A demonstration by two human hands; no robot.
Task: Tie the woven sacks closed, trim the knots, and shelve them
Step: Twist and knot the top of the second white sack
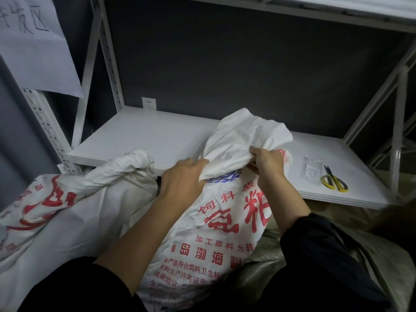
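- The sack [225, 221] we had up front was white, with red lettering and a bit of blue print.
- Second sack [67, 210] we saw was white too, big red marks.
- Scissors [334, 181] had yellow handles.
- Shelf [146, 136] was white, wall [225, 64] dark grey.

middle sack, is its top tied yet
Not tied: the sack has its top only bunched in the left hand and right hand; no tie shows.

White shelf [144, 136] carries yellow-handled scissors [334, 182] just beside a small clear packet [312, 168], front right
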